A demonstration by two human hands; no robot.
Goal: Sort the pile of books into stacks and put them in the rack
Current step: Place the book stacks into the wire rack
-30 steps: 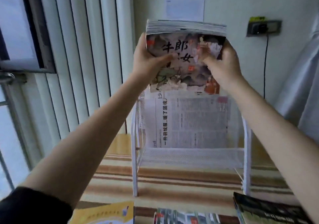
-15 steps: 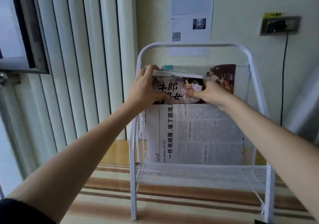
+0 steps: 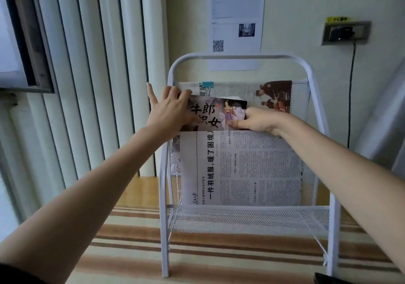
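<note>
Now both hands are feeding the picture book [image 3: 215,114] downward behind the newspaper [image 3: 241,167] in the rack [image 3: 166,174], the left hand [image 3: 169,110] cupping its left edge, the right hand [image 3: 255,120] pinching its right.

Looks like a reading corner in an office or some shared public room, not a home

A printed notice [image 3: 236,21] with a QR code is taped to the plain wall above the left hand [image 3: 169,108], and up past the right hand [image 3: 255,120] there's a metal wall socket [image 3: 346,33] with a yellow warning label [image 3: 338,19] on top. A white mesh rack [image 3: 245,218] holding clipped newspapers [image 3: 241,170] stands on a striped surface [image 3: 131,251] below both hands, with vertical blinds [image 3: 87,75] over a window off to the left.
</note>
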